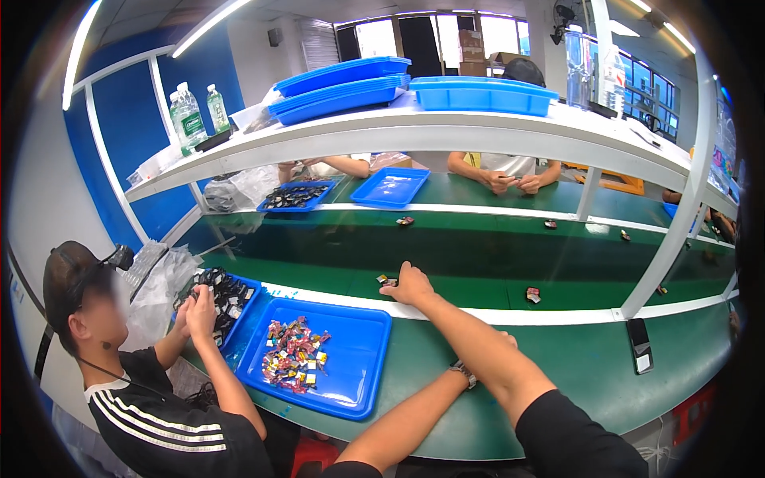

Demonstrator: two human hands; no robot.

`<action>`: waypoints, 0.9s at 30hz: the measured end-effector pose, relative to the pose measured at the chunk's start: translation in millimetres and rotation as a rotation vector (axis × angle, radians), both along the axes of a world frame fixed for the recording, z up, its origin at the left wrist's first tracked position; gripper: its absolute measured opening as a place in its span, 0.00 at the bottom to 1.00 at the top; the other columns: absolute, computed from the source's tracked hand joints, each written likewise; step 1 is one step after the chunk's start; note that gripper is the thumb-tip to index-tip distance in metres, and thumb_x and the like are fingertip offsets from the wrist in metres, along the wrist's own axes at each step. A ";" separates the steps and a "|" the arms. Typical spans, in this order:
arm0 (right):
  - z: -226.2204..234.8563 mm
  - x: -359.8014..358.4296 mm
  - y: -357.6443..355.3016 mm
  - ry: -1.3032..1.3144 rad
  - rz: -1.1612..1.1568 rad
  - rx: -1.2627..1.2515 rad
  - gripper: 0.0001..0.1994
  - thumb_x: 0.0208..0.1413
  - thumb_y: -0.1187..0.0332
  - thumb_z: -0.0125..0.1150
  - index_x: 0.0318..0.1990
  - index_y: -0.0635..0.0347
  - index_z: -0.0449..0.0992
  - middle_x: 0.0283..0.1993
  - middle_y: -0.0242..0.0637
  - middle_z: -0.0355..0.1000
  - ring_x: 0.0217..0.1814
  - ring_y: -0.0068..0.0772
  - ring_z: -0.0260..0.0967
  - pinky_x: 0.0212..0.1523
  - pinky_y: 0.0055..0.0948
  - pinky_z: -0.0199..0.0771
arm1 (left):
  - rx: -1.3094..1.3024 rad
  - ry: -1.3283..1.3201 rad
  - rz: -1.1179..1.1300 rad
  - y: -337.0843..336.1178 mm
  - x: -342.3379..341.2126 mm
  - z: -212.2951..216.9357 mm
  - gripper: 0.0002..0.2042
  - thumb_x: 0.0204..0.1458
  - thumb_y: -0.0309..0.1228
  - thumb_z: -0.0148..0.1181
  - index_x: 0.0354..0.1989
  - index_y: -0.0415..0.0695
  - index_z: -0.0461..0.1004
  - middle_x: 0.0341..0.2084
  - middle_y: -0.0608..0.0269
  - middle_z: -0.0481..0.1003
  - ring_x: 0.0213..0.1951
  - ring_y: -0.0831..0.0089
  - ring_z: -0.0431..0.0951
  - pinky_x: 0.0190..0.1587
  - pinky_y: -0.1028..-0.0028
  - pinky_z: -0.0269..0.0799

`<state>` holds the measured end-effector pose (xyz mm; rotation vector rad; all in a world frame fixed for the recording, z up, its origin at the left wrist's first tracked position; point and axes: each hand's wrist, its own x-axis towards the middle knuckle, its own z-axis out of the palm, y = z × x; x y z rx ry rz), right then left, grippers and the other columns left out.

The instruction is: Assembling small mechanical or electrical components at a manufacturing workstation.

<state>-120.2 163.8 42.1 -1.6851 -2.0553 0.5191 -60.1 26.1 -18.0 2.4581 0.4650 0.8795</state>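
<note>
My right hand (410,285) reaches over the dark green conveyor belt, its fingertips at a small part (386,280) with dark, red and pale patches. Thumb and fingers are bent around the part's near side, and it appears pinched between them. My right forearm crosses above my left one. My left hand (508,341) is mostly hidden behind it, over the green bench, with a watch (464,373) on its wrist. Whether it holds anything does not show. Left of my arms, a blue tray (362,350) carries a pile of small red, yellow and white parts (295,354).
A seated co-worker (151,382) at left handles something beside a tray of black parts (227,307). More small parts (532,295) lie along the belt. A phone (639,346) rests at right. Overhead is a white shelf (446,127) with blue trays; other people work across the belt.
</note>
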 end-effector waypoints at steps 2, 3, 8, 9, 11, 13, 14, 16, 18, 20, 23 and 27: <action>-5.7 -25.9 -5.3 -0.014 -0.103 0.037 0.37 0.43 0.51 0.74 0.50 0.71 0.64 0.49 0.57 0.71 0.53 0.57 0.71 0.53 0.45 0.75 | -0.035 -0.073 0.073 -10.0 -6.6 3.7 0.04 0.54 0.29 0.53 0.33 0.43 0.72 0.26 0.57 0.72 0.33 0.60 0.73 0.37 0.61 0.67; -12.8 -27.9 -2.3 -0.015 -0.102 0.040 0.37 0.43 0.51 0.74 0.50 0.71 0.64 0.49 0.57 0.71 0.53 0.57 0.71 0.53 0.45 0.75 | -0.067 -0.150 0.119 -13.4 -6.0 7.2 0.02 0.54 0.27 0.52 0.31 0.44 0.71 0.23 0.57 0.70 0.30 0.62 0.72 0.34 0.61 0.65; -15.7 -21.2 4.4 0.018 -0.105 0.098 0.29 0.46 0.63 0.69 0.51 0.69 0.63 0.48 0.56 0.71 0.53 0.55 0.71 0.53 0.45 0.74 | -0.138 -0.047 0.124 -3.0 -5.7 -0.9 0.04 0.54 0.26 0.53 0.36 0.42 0.73 0.28 0.57 0.74 0.34 0.61 0.76 0.38 0.64 0.71; -10.5 -9.2 6.6 0.015 -0.115 0.115 0.29 0.46 0.63 0.69 0.51 0.69 0.63 0.48 0.56 0.71 0.53 0.55 0.71 0.53 0.45 0.74 | -0.122 -0.049 0.071 -0.1 -4.6 -2.3 0.05 0.54 0.28 0.54 0.37 0.43 0.74 0.30 0.58 0.76 0.36 0.60 0.76 0.39 0.64 0.71; 0.6 19.8 7.1 0.264 -0.046 0.109 0.29 0.45 0.65 0.66 0.53 0.69 0.63 0.46 0.52 0.72 0.48 0.54 0.73 0.48 0.44 0.74 | -0.094 -0.049 0.002 0.8 -0.7 -8.0 0.06 0.55 0.29 0.55 0.38 0.43 0.74 0.32 0.58 0.77 0.37 0.60 0.76 0.40 0.64 0.71; 19.7 37.7 -13.7 0.276 0.003 0.170 0.30 0.45 0.68 0.66 0.57 0.67 0.62 0.46 0.48 0.73 0.48 0.49 0.73 0.48 0.43 0.73 | 0.164 -0.243 0.170 0.8 -5.5 -16.6 0.09 0.55 0.32 0.58 0.42 0.44 0.75 0.37 0.59 0.78 0.40 0.60 0.76 0.44 0.66 0.71; 28.3 49.6 -28.4 0.347 0.071 0.240 0.31 0.45 0.69 0.65 0.58 0.66 0.62 0.46 0.48 0.73 0.49 0.50 0.71 0.50 0.43 0.71 | 0.175 -0.164 0.177 2.1 -10.0 -11.4 0.11 0.56 0.33 0.58 0.43 0.42 0.77 0.35 0.57 0.79 0.36 0.59 0.77 0.43 0.67 0.72; 36.9 92.7 -50.3 0.449 0.121 0.345 0.32 0.46 0.72 0.64 0.61 0.61 0.62 0.47 0.45 0.72 0.50 0.47 0.69 0.53 0.40 0.69 | -0.066 -0.042 0.197 -4.8 -10.1 9.4 0.10 0.56 0.32 0.58 0.41 0.41 0.78 0.33 0.56 0.79 0.34 0.61 0.78 0.42 0.67 0.73; 40.2 135.9 -86.0 0.498 0.112 0.382 0.32 0.46 0.73 0.64 0.62 0.60 0.62 0.47 0.44 0.72 0.50 0.45 0.69 0.53 0.39 0.70 | -0.317 -0.037 0.270 -10.3 -12.9 22.2 0.09 0.55 0.30 0.57 0.39 0.40 0.79 0.28 0.55 0.80 0.30 0.61 0.79 0.39 0.67 0.74; 33.5 180.2 -124.2 0.523 0.116 0.398 0.33 0.46 0.75 0.64 0.63 0.58 0.61 0.48 0.43 0.72 0.51 0.42 0.70 0.54 0.38 0.70 | -0.424 -0.233 0.310 -5.6 -12.5 9.8 0.08 0.55 0.29 0.57 0.39 0.40 0.79 0.27 0.57 0.80 0.29 0.68 0.80 0.37 0.69 0.75; 2.1 235.4 -169.5 0.489 0.062 0.382 0.34 0.46 0.77 0.64 0.64 0.57 0.61 0.50 0.41 0.72 0.53 0.39 0.70 0.55 0.36 0.70 | -0.755 -0.314 0.315 8.0 -15.5 4.6 0.09 0.60 0.29 0.54 0.43 0.39 0.78 0.28 0.63 0.80 0.27 0.80 0.75 0.31 0.79 0.71; -12.3 253.4 -204.0 0.444 0.113 0.314 0.34 0.47 0.80 0.63 0.65 0.56 0.62 0.53 0.40 0.71 0.57 0.37 0.68 0.56 0.34 0.69 | -1.045 -0.415 0.169 12.0 -20.8 14.4 0.17 0.66 0.35 0.44 0.51 0.35 0.73 0.32 0.59 0.79 0.26 0.81 0.74 0.29 0.81 0.70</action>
